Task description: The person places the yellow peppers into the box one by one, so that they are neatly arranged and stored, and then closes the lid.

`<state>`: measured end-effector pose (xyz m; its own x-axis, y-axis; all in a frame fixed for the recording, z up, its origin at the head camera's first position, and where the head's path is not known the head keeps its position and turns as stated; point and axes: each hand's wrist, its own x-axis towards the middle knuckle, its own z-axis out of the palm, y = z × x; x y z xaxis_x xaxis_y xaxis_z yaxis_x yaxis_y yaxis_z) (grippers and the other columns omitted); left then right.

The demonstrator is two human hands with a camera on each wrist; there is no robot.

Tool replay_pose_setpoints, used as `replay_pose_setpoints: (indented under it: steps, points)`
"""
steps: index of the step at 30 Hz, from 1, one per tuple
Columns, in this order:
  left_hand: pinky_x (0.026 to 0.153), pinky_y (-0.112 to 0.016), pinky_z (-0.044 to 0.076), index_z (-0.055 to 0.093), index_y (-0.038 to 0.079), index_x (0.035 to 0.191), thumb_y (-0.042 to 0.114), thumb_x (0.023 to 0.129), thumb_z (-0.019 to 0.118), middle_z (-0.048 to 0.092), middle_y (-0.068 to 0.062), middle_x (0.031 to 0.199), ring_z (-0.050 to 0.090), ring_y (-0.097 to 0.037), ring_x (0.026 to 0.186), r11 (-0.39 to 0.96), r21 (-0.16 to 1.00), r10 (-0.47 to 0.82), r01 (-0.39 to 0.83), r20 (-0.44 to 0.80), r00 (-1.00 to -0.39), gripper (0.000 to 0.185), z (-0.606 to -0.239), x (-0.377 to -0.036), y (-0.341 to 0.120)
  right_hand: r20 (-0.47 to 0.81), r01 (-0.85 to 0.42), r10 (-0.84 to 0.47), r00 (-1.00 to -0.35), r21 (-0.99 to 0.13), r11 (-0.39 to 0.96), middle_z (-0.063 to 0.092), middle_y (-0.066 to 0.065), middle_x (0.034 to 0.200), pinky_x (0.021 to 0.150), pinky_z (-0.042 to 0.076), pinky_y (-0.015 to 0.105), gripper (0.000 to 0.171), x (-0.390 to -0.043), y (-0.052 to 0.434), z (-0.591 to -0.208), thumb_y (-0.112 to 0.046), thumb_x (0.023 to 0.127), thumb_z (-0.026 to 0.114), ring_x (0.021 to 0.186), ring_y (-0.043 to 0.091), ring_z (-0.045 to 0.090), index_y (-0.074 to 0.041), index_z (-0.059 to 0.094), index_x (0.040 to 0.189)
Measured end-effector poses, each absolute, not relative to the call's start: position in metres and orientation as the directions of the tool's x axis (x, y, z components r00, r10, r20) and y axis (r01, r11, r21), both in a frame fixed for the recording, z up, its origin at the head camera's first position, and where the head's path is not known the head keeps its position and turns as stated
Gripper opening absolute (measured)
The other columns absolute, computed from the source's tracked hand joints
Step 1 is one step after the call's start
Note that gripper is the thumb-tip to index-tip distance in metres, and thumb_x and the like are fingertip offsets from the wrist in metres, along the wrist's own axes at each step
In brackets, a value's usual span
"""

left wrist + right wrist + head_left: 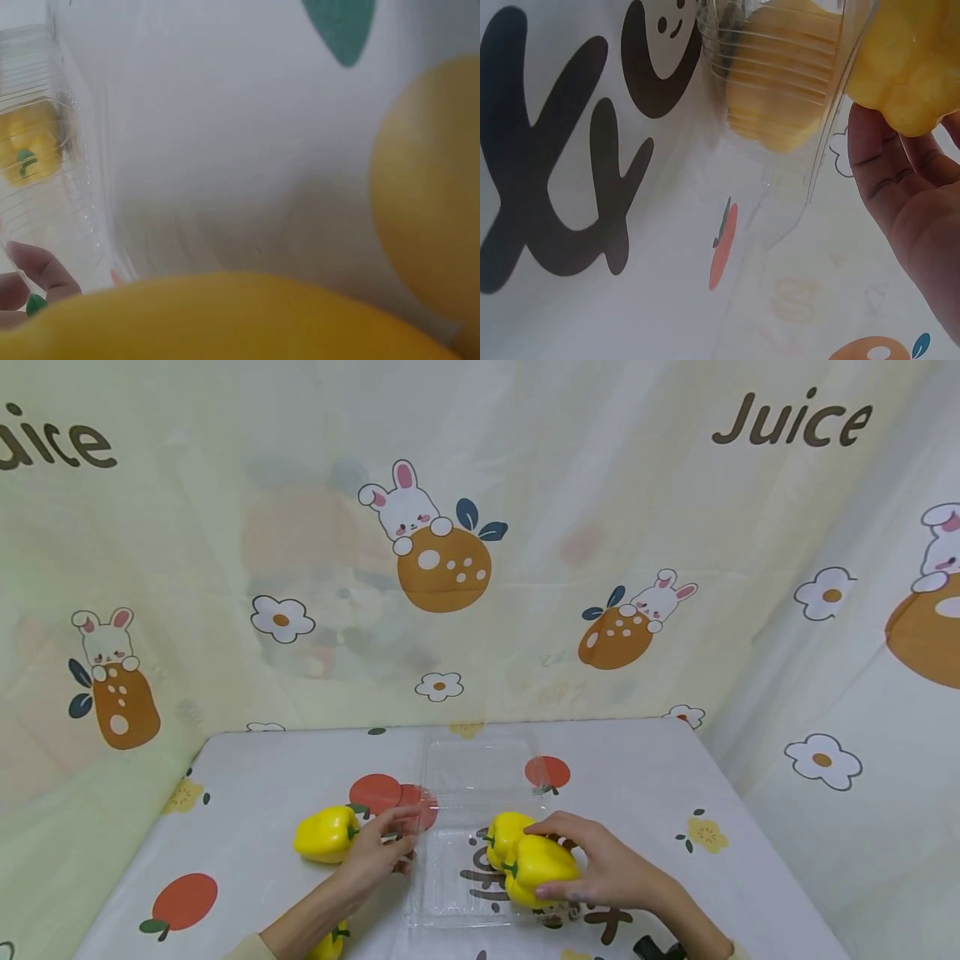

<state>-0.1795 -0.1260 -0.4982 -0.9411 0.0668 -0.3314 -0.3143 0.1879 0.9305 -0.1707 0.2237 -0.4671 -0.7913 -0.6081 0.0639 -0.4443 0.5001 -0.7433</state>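
My right hand grips a yellow bell pepper over the right part of a clear plastic clamshell box. Another yellow bell pepper sits inside the box, right behind the held one; through the ribbed wall it shows as a yellow shape in the right wrist view. The box lid lies folded back, away from me. My left hand is at the box's left edge, fingertips at the rim and slightly apart. The left wrist view shows those fingers beside the clear wall.
A yellow bell pepper lies on the table just left of my left hand. One more pepper is partly hidden under the left forearm. A black object lies at the front edge near my right forearm. A printed cloth covers the table.
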Motion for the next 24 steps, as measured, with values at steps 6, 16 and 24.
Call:
replay_pose_setpoints:
  steps: [6, 16, 24]
  points:
    - [0.075, -0.03, 0.062, 0.059, 0.01, 0.148, 0.0, 0.103, 0.062, 0.059, -0.017, 0.123, 0.063, -0.022, 0.085, 0.197, 0.929, 0.071, -0.313, -0.332, -0.94, 0.047, -0.498, -0.18, -0.127, 0.054, -0.441, -0.611, -0.79, -0.742, 0.504, 0.066, -0.009, 0.135, 0.098, 0.055, 0.026, 0.06, -0.17, 0.22, -0.469, -0.046, 0.089, 0.084, 0.113, 0.007, 0.059, -0.025, 0.062, 0.141]
    - [0.075, -0.029, 0.062, 0.059, 0.009, 0.148, 0.0, 0.102, 0.063, 0.059, -0.016, 0.122, 0.062, -0.022, 0.085, 0.191, 0.93, 0.065, -0.314, -0.331, -0.941, 0.047, -0.498, -0.18, -0.126, 0.043, -0.435, -0.607, -0.794, -0.737, 0.517, 0.064, -0.01, 0.132, 0.099, 0.055, 0.027, 0.063, -0.167, 0.215, -0.474, -0.048, 0.088, 0.084, 0.111, 0.007, 0.058, -0.024, 0.061, 0.141]
    - [0.075, -0.029, 0.062, 0.059, 0.009, 0.148, 0.0, 0.102, 0.063, 0.059, -0.016, 0.121, 0.063, -0.022, 0.084, 0.19, 0.931, 0.065, -0.312, -0.329, -0.942, 0.047, -0.498, -0.179, -0.126, 0.032, -0.427, -0.586, -0.81, -0.716, 0.552, 0.059, -0.013, 0.133, 0.099, 0.054, 0.028, 0.064, -0.165, 0.212, -0.475, -0.053, 0.085, 0.086, 0.113, 0.008, 0.056, -0.029, 0.063, 0.14]
